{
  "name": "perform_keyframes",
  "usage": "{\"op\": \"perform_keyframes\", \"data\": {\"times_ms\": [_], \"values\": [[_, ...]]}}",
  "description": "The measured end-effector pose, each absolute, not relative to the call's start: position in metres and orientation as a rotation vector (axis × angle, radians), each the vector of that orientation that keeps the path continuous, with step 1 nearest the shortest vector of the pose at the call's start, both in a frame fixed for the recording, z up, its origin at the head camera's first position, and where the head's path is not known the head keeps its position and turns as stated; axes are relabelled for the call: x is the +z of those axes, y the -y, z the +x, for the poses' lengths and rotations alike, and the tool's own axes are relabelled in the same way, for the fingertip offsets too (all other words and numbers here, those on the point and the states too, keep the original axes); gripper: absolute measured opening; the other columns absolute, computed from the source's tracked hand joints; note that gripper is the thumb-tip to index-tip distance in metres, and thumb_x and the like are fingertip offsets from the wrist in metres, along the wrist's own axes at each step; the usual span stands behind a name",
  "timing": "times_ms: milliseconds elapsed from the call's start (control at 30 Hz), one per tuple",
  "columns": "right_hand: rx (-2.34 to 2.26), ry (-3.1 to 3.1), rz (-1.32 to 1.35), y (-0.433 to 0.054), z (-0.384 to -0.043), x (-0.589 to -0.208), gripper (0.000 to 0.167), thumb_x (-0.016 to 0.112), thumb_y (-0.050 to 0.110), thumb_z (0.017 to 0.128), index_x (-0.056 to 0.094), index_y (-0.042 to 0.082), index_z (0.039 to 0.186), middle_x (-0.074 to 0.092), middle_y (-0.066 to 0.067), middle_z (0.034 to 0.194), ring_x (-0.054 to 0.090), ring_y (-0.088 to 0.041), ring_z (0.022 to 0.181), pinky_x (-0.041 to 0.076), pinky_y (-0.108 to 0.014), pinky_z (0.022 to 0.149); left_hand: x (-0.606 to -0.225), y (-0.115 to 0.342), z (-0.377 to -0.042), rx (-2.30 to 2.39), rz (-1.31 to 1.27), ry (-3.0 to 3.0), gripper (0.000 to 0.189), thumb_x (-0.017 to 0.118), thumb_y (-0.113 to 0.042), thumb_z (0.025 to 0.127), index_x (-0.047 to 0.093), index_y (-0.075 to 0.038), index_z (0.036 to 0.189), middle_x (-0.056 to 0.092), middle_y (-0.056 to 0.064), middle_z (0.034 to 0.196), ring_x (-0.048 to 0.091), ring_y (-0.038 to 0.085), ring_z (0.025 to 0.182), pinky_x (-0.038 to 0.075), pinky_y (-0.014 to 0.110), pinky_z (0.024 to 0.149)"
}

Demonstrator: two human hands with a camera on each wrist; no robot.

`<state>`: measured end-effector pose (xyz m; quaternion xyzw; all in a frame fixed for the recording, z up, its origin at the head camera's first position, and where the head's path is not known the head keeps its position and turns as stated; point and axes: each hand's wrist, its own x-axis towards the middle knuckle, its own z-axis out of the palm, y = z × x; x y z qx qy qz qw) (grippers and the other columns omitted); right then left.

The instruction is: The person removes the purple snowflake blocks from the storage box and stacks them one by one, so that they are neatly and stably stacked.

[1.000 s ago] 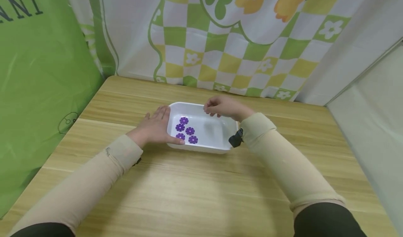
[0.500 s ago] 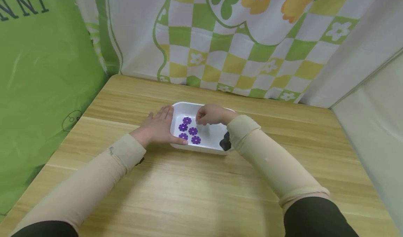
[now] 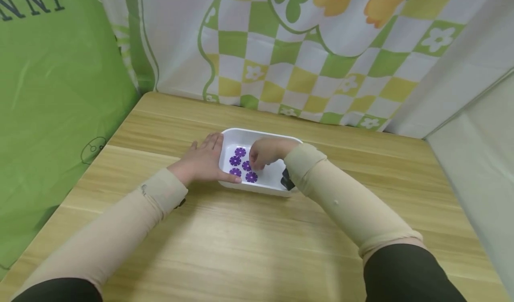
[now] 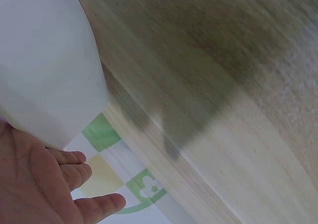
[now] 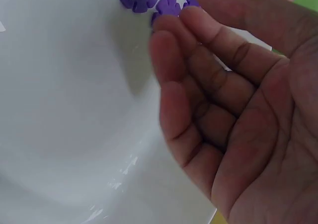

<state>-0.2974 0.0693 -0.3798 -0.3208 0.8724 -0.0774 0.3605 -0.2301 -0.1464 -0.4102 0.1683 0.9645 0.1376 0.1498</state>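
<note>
A white rectangular tray [image 3: 261,187] stands on the table with several purple notched plastic discs [image 3: 251,177] lying in its left part. My left hand [image 3: 204,161] rests against the tray's left end, thumb along the near rim and the other fingers stretched out beside the far left corner. Inside the tray, my right hand [image 3: 265,154] hovers low with its fingers bent, fingertips right at one of the discs. In the right wrist view, the thumb and index fingertip stand apart near a purple disc [image 5: 168,8], and the palm is bare.
The wooden table [image 3: 225,239] reaches back to a checkered curtain [image 3: 297,70]. A green cloth [image 3: 60,92] hangs at the left and a pale panel [image 3: 478,146] at the right. A black wrist camera [image 3: 287,180] sits over the tray's right end.
My right hand has come left and down from the tray's far rim to the purple discs. The left hand has kept its place on the tray, and the discs lie as before.
</note>
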Motion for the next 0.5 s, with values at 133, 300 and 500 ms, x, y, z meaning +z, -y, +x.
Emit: {"op": "perform_keyframes", "data": {"times_ms": [133, 300, 500], "values": [[-0.178, -2.242, -0.762, -0.069, -0.297, -0.382, 0.009, 0.070, 0.016, 0.094, 0.072, 0.007, 0.095, 0.072, -0.004, 0.092, 0.065, -0.018, 0.088, 0.054, -0.034, 0.085, -0.411, 0.147, -0.230, 0.388, 0.482, -2.770, 0.150, 0.065, -0.091, 0.068, -0.001, 0.006, 0.162, -0.002, 0.023, 0.170, 0.000, 0.037, 0.157, 0.003, 0.064, 0.122], [-0.109, -2.242, -0.757, -0.063, -0.298, -0.386, 0.016, 0.073, 0.021, 0.095, 0.072, 0.006, 0.098, 0.072, -0.004, 0.092, 0.066, -0.020, 0.091, 0.055, -0.037, 0.088, -0.410, 0.147, -0.229, 0.395, 0.481, -2.769, 0.149, 0.066, -0.090, 0.069, -0.002, 0.006, 0.162, -0.002, 0.023, 0.170, 0.000, 0.037, 0.157, 0.003, 0.064, 0.122], [0.044, -2.281, -0.801, -0.051, -0.296, -0.396, 0.029, 0.079, 0.035, 0.091, 0.070, 0.008, 0.087, 0.069, -0.002, 0.083, 0.063, -0.017, 0.080, 0.054, -0.033, 0.082, -0.413, 0.147, -0.232, 0.390, 0.487, -2.782, 0.150, 0.065, -0.091, 0.069, -0.002, 0.005, 0.162, -0.001, 0.023, 0.170, 0.001, 0.038, 0.157, 0.005, 0.065, 0.122]]}}
